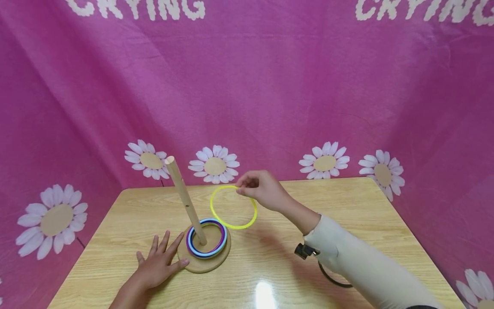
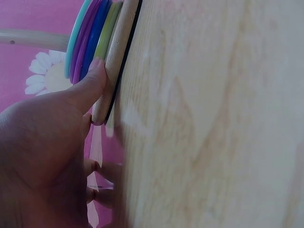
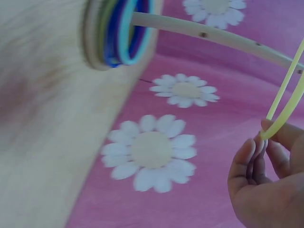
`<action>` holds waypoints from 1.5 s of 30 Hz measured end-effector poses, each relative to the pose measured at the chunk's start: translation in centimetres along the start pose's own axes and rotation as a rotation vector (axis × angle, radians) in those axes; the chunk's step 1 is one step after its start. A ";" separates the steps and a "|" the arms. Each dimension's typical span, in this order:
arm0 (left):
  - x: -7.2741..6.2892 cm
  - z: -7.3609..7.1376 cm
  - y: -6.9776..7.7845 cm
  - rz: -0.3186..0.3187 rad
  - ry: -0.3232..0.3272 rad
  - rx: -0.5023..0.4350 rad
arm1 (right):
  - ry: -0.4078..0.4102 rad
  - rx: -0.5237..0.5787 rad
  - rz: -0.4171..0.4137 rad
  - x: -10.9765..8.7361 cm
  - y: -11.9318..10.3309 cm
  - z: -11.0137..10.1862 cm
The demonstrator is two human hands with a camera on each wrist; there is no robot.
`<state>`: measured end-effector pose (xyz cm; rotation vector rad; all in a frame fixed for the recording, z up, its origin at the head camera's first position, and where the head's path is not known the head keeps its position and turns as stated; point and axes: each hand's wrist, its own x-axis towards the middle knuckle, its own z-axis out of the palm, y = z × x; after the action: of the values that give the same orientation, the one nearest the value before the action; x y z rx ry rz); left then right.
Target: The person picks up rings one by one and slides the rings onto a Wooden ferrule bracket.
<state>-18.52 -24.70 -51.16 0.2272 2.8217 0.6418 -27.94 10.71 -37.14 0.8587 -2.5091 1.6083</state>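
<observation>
Pinched at its rim by my right hand (image 1: 266,191), a yellow ring (image 1: 236,227) hangs in the air, to the right of a wooden peg (image 1: 185,199). The peg rises from a round wooden base (image 1: 202,269). Stacked around the peg's foot are several rings: light blue (image 2: 76,33) on top, then purple (image 2: 85,42), blue (image 2: 95,40) and yellow-green (image 2: 106,33). My left hand (image 1: 156,266) lies left of the base with its fingers spread and its thumb against the base's edge. In the right wrist view, thumb and fingers pinch the yellow ring (image 3: 287,111).
Beneath my right forearm a dark ring (image 1: 333,281) lies on the wooden table (image 1: 270,257), partly covered by the sleeve. A black clip-like device (image 1: 305,251) sits at the right wrist. Pink cloth (image 1: 262,107) with white flowers surrounds the table's back and sides.
</observation>
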 end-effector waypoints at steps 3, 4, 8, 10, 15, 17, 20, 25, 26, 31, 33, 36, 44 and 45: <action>0.0 -0.1 0.0 -0.001 -0.001 -0.003 | 0.052 0.033 -0.018 1.1 -1.8 0.1; 0.0 -0.1 0.0 -0.002 -0.004 -0.005 | 0.069 0.042 -0.030 1.5 -2.4 0.1; 0.0 0.0 -0.1 -0.010 -0.019 -0.011 | 0.113 0.064 -0.068 2.9 -4.7 0.3; 0.0 0.0 -0.1 -0.012 -0.023 -0.010 | 0.128 0.068 -0.085 3.6 -6.0 0.4; 0.0 0.1 -0.2 -0.014 -0.024 0.000 | 0.142 0.039 -0.117 5.0 -9.2 0.6; 0.0 0.1 -0.1 -0.015 -0.023 -0.003 | 0.140 0.016 -0.124 5.6 -10.3 0.8; 0.0 0.1 -0.1 -0.015 -0.025 -0.006 | 0.132 -0.031 -0.117 6.4 -11.5 1.0; 0.0 0.1 -0.1 -0.019 -0.032 -0.007 | 0.095 -0.096 -0.069 7.6 -12.3 1.6; 0.0 0.1 -0.1 -0.020 -0.033 -0.007 | 0.083 -0.102 -0.057 7.8 -12.3 1.8; 0.0 0.1 -0.1 -0.018 -0.033 -0.006 | 0.039 -0.113 -0.013 8.2 -11.0 2.7; 0.0 0.1 -0.1 -0.016 -0.030 -0.003 | 0.030 -0.118 0.002 8.2 -10.1 3.2; 0.0 0.1 -0.1 -0.014 -0.026 0.005 | 0.028 -0.137 0.017 8.2 -8.7 3.9; 0.1 0.1 0.0 -0.006 -0.016 0.012 | 0.017 -0.183 0.050 7.1 -5.2 5.8; 0.2 0.1 -0.1 -0.005 -0.014 0.015 | 0.016 -0.185 0.054 7.0 -4.8 6.1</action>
<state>-18.64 -24.66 -51.34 0.2268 2.8134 0.6157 -30.05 1.10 -33.79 0.7599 -2.6386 1.3618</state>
